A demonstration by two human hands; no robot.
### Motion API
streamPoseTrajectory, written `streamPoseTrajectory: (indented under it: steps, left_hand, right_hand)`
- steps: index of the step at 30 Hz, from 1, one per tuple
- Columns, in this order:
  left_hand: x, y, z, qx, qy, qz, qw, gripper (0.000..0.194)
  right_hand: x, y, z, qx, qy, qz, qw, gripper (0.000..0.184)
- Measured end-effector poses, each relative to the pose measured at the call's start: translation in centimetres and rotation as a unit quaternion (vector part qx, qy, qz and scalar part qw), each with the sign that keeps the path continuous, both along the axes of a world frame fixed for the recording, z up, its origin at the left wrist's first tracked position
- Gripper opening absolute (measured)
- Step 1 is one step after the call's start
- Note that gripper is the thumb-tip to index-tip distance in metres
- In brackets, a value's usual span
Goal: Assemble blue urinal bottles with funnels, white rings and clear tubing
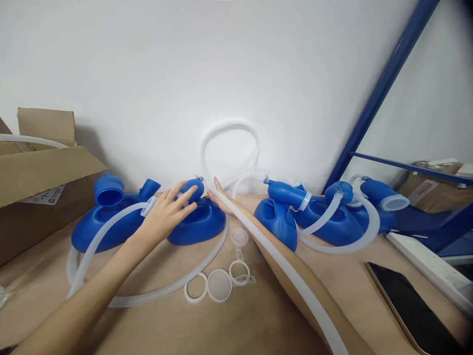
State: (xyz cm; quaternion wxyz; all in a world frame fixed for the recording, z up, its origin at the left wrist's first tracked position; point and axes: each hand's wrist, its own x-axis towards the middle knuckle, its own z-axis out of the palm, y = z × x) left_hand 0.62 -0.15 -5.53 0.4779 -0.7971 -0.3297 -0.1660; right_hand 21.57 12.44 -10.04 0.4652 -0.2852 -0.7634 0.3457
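Observation:
My left hand lies with fingers spread over the blue neck of a blue plastic bottle with a handle. A thin wire clip shows at that neck's narrow tip. Just right of the tip, my right hand reaches forward with its fingers stretched out. A translucent hose crosses in front of the right hand and hides part of it. White caps and rings lie on the brown tabletop between my forearms.
Another blue bottle stands left, near an open cardboard box. Several blue bottles with hoses crowd the right. Looped hose leans on the white wall. A phone and blue shelf frame are at right.

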Motion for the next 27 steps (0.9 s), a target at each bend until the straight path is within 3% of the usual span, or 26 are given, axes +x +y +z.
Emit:
streamPoseTrajectory:
  steps: [6,11,16,19,23,27]
  left_hand:
    - [3.3,-0.4,-0.8,-0.088,-0.034,0.03,0.995,0.039]
    - [3.5,-0.6,0.5,-0.183,-0.075,-0.009,0.98,0.04]
    - [0.6,-2.6,4.1,-0.329,-0.131,-0.079,0.932,0.035]
    - [-1.0,-3.6,6.0,-0.372,-0.195,-0.055,0.906,0.039]
    - [-4.2,-3.4,7.1,-0.387,-0.223,-0.016,0.895,0.046]
    - [-10.1,-2.6,7.7,-0.337,-0.274,0.053,0.899,0.058]
  right_hand:
    - [-0.1,-0.9,0.4,-0.13,0.034,0.076,0.988,0.061]
    - [0.0,-1.6,0.9,-0.165,0.067,0.083,0.981,0.059]
    - [-0.2,-2.2,0.5,-0.211,0.139,0.041,0.967,0.051]
    - [-0.7,-2.9,0.2,-0.213,0.168,0.035,0.962,0.043]
    - [-1.2,-2.9,-0.6,-0.223,0.214,-0.012,0.951,0.046]
    - [-1.0,-1.5,-1.4,-0.227,0.212,-0.072,0.948,0.046]
